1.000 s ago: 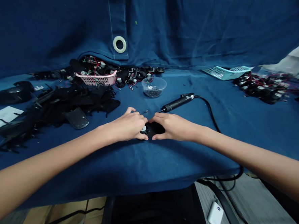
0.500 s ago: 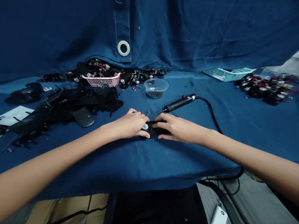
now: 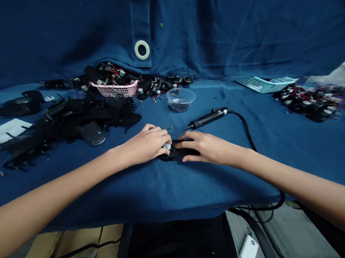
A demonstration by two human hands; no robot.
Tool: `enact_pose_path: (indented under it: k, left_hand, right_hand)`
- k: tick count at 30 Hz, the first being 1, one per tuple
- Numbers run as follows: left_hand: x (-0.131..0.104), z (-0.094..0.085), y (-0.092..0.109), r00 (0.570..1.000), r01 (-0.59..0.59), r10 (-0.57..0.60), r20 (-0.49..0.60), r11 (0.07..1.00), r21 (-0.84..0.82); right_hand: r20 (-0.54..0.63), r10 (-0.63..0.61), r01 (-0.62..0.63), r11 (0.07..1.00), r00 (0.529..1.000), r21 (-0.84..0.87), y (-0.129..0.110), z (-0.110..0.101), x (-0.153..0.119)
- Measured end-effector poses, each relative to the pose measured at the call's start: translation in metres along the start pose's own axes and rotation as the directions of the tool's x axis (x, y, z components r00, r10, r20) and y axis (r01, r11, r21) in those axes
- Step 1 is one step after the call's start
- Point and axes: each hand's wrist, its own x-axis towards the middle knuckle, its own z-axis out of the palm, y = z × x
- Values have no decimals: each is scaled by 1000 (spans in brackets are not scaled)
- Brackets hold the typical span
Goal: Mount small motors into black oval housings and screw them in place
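Observation:
A black plastic part [image 3: 176,153] lies on the blue cloth between my hands, with a small round whitish piece [image 3: 167,146] at its left end. My left hand [image 3: 154,143] has its thumb and fingers closed on that round piece. My right hand [image 3: 201,146] grips the right end of the black part, thumb on the near side and fingers on top and behind. Just beyond my right hand lies a black electric screwdriver [image 3: 209,118], its tip pointing left. A clear bowl [image 3: 181,98] of tiny dark pieces stands behind it.
Black plastic parts [image 3: 72,119] are heaped at the left. A pink basket [image 3: 116,90] holds wired parts at the back. A teal basket [image 3: 263,85] and another wired pile [image 3: 311,101] lie at the right. The screwdriver's cable [image 3: 245,128] runs past my right forearm.
My left thumb has moved in from the part's near edge onto the round piece. My right hand keeps its hold. The whole view has shifted slightly.

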Motion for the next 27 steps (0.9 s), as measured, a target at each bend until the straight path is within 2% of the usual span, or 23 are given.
enact_pose_path:
  k: [14, 21, 27]
  left_hand:
    - [11, -1, -8, 996, -80, 79, 37, 996, 38]
    - [10, -7, 0, 998, 5, -10, 56, 995, 101]
    - [19, -8, -5, 977, 30, -37, 212, 999, 39]
  right_hand:
    - [-15, 30, -30, 999, 999, -22, 1, 5, -3]
    - [-13, 26, -26, 999, 1000, -43, 0, 4, -1]
    - [11, 25, -24, 996, 1000, -87, -1, 1, 0]
